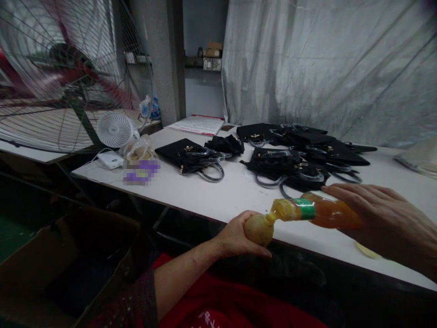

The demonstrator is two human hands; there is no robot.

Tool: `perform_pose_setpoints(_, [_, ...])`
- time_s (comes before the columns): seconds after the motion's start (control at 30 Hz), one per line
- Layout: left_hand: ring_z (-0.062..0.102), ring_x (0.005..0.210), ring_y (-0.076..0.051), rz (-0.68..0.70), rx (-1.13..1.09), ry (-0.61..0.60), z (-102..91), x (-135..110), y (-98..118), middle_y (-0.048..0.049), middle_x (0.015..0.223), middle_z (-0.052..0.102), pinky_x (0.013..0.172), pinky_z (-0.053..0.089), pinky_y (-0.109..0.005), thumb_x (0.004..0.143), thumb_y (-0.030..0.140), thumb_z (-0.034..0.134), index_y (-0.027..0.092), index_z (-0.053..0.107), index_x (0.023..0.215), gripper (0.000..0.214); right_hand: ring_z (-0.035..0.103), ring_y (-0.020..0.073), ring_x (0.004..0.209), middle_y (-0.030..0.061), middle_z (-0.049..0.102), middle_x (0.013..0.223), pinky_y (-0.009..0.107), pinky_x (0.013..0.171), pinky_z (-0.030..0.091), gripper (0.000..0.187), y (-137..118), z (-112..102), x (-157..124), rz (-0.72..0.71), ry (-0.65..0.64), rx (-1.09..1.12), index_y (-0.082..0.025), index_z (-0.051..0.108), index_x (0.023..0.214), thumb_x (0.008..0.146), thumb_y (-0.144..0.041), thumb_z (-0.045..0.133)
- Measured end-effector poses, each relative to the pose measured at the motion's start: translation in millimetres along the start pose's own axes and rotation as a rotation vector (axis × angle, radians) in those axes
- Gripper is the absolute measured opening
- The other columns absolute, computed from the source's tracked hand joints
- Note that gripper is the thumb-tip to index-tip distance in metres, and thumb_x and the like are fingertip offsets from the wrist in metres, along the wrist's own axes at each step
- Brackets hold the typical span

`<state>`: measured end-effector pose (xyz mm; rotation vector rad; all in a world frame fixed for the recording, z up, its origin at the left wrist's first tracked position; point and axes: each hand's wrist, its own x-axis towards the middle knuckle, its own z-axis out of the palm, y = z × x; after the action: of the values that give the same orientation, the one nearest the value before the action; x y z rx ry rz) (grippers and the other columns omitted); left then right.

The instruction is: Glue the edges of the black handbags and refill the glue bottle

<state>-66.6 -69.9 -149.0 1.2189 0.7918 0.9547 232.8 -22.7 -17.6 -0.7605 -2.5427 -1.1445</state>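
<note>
My left hand (244, 237) is wrapped around a round, yellowish squeeze bulb (258, 230) with a short narrow neck. In my right hand (385, 218) is a clear plastic bottle (329, 215) with orange liquid and a green label band, lying nearly level. Its yellow-coated neck points left and meets the bulb's neck, or comes very close; I cannot tell whether they touch. Both are held over the front edge of the white table (205, 196). Behind them lie several black handbags (290, 159) with plastic-wrapped handles.
A large caged fan (71, 68) stands at the left, near a small white fan (116, 130). A white power bank (109, 159) and a plastic bag (138, 148) lie at the table's left end. An open cardboard box (102, 278) sits below. Printed sheets (196, 125) lie at the back.
</note>
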Motion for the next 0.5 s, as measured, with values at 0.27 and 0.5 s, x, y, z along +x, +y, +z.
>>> perform_pose_setpoints(0.27, [0.054, 0.09, -0.017, 0.009, 0.015, 0.013, -0.3, 0.3, -1.2, -0.0014, 0.1, 0.062, 0.082, 0.045, -0.031, 0.042, 0.028, 0.1, 0.019, 0.061, 0.118, 0.086, 0.069, 0.0292, 0.085, 0.017, 0.07, 0.103, 0.04, 0.074, 0.052, 0.041, -0.5, 2.0, -2.2, 0.006, 0.0, -0.031, -0.013, 0.057, 0.121, 0.1, -0.039, 0.032])
perform_pose_setpoints(0.5, [0.054, 0.09, -0.017, 0.013, 0.017, 0.007, -0.2, -0.4, 0.0, -0.0013, 0.099, 0.062, 0.082, 0.045, -0.031, 0.042, 0.028, 0.1, 0.018, 0.061, 0.119, 0.087, 0.071, 0.029, 0.084, 0.018, 0.07, 0.103, 0.04, 0.073, 0.052, 0.043, -2.1, -0.7, 0.1, 0.003, 0.016, -0.019, -0.013, 0.057, 0.119, 0.101, -0.04, 0.029])
